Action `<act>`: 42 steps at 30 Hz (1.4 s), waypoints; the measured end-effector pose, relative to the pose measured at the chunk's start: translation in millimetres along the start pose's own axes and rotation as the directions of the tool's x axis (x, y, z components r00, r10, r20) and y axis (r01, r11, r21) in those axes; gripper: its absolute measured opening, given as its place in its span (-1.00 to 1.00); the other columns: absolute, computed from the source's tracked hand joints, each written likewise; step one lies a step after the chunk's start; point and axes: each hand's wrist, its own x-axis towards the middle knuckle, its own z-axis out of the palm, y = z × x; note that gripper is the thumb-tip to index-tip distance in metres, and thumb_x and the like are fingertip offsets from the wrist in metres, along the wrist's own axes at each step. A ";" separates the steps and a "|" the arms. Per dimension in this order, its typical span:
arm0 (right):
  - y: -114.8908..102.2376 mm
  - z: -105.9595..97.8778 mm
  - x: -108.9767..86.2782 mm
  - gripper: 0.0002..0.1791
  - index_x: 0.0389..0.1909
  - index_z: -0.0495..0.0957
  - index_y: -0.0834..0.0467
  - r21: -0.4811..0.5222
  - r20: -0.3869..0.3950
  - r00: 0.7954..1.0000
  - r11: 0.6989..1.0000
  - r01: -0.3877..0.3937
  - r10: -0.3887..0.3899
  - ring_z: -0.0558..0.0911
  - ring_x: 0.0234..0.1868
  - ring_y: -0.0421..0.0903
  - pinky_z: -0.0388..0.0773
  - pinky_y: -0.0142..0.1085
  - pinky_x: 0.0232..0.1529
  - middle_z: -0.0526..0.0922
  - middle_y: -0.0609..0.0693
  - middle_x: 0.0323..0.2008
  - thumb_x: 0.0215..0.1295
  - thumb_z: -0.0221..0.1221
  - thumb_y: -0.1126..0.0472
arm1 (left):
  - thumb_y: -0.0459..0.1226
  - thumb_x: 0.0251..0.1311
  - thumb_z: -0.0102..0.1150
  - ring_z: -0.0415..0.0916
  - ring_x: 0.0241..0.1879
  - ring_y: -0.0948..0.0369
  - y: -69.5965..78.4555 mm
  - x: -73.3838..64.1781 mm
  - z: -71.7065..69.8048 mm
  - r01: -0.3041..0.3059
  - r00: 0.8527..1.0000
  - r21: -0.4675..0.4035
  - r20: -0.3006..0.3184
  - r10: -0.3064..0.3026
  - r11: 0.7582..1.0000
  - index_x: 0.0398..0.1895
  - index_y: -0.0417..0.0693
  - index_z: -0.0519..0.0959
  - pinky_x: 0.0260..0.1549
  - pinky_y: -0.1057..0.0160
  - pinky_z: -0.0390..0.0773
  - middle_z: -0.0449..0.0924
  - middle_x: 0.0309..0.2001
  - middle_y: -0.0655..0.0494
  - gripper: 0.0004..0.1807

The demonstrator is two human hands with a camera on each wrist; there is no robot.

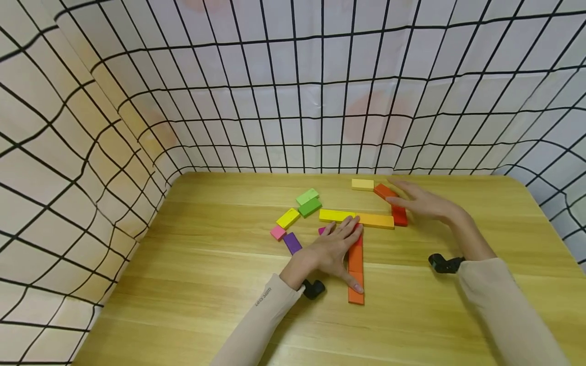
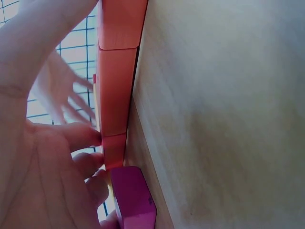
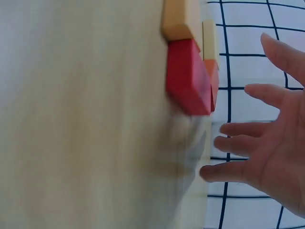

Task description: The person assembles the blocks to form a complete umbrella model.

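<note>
My left hand (image 1: 325, 251) spreads over a column of orange-red blocks (image 1: 355, 262). Its thumb rests on the lowest block and the fingertips touch the upper end, beside a yellow block (image 1: 335, 215) and a light-orange block (image 1: 377, 220) laid end to end. In the left wrist view, a magenta block (image 2: 134, 198) sits by those fingertips. With fingers apart, my right hand (image 1: 423, 203) is held above the table near a red block (image 1: 399, 216) and a tilted orange-red block (image 1: 385, 191). The right wrist view shows a gap between this hand and the red block (image 3: 186, 78).
A pale yellow block (image 1: 362, 185) lies at the back. Left of the column are two green blocks (image 1: 310, 207), another yellow block (image 1: 288, 218), a pink block (image 1: 277, 233) and a purple block (image 1: 292, 243). Black netting (image 1: 320, 101) surrounds the wooden table (image 1: 192, 284).
</note>
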 end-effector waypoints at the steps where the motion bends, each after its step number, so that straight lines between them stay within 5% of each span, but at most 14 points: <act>1: 1.5 1.5 -4.5 -0.11 0.68 -0.14 0.16 0.004 0.009 1.000 1.000 0.001 -0.001 -0.13 0.61 0.50 -0.09 0.53 0.45 -0.18 0.40 0.64 0.60 -0.01 -0.18 | 0.42 -0.14 0.47 -0.62 0.68 0.15 -0.3 -0.4 -0.2 0.005 1.000 0.003 0.001 -0.005 1.000 0.71 0.01 -0.30 0.67 -0.02 -0.35 -0.58 0.70 0.07 0.55; 11: 12.6 20.2 -27.0 -0.08 0.68 -0.25 0.20 -0.010 0.024 1.000 1.000 0.003 -0.003 -0.27 0.60 0.53 -0.20 0.59 0.41 -0.27 0.50 0.61 0.61 -0.02 -0.14 | 0.43 -0.16 0.47 -0.61 0.68 0.16 0.4 -1.1 -0.6 0.008 1.000 0.019 -0.001 -0.008 1.000 0.71 0.02 -0.30 0.67 -0.01 -0.35 -0.58 0.70 0.08 0.56; 21: 12.9 28.6 -29.0 -0.12 0.69 -0.20 0.14 -0.098 0.000 0.999 0.995 -0.035 0.035 -0.24 0.52 0.69 -0.30 0.62 0.37 -0.32 0.58 0.57 0.62 -0.06 -0.18 | 0.43 -0.15 0.47 -0.61 0.68 0.16 0.2 -1.1 0.0 0.003 1.000 0.016 -0.005 -0.003 1.000 0.71 0.02 -0.29 0.67 -0.01 -0.36 -0.58 0.70 0.09 0.55; 42: 15.4 35.8 -30.5 -0.12 0.68 -0.17 0.17 -0.108 -0.032 0.999 0.994 -0.034 0.031 -0.30 0.57 0.59 -0.38 0.59 0.41 -0.36 0.53 0.59 0.61 -0.04 -0.18 | 0.44 -0.16 0.46 -0.55 0.69 0.15 2.9 -0.6 -3.6 0.011 0.999 0.027 -0.031 -0.010 1.000 0.71 0.02 -0.23 0.67 -0.01 -0.32 -0.55 0.70 0.10 0.53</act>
